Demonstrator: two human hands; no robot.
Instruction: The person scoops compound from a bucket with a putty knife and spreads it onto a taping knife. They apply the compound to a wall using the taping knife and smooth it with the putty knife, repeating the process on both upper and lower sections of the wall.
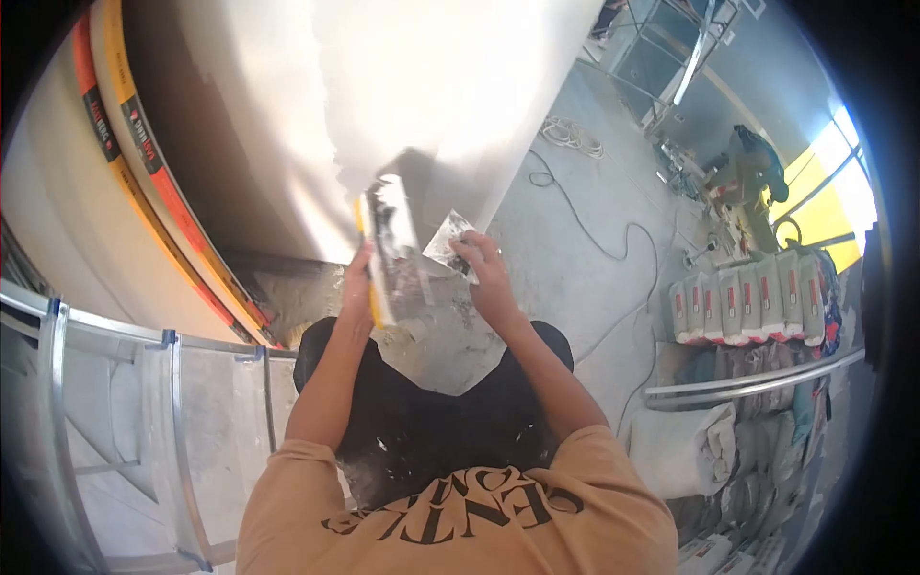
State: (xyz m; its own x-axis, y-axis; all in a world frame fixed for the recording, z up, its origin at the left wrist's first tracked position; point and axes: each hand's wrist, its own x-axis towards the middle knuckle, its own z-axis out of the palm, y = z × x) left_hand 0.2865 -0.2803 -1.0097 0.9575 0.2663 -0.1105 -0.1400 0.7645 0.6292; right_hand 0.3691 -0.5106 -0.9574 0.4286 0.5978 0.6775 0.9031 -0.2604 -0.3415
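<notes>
My left hand (pixel 356 286) is closed around a wide skimming blade (pixel 395 225). It has a yellow back edge and a pale, smeared face, partly blurred. To its right, my right hand (pixel 487 278) grips a putty knife (pixel 447 236), whose metal blade points up and left toward the wider one. A small gap shows between the two tools. Both are held above my knees, in front of a white wall surface (pixel 422 96) with a patchy coat on it. The fingers hide the knife's handle.
Boards with orange and yellow edges (pixel 158 158) lean at the left, near a metal ladder (pixel 172 431). A cable (pixel 632 235) snakes over the concrete floor. At the right are stacked bags (pixel 747 302), a rolled white sack (pixel 685 446) and scaffolding (pixel 671 67).
</notes>
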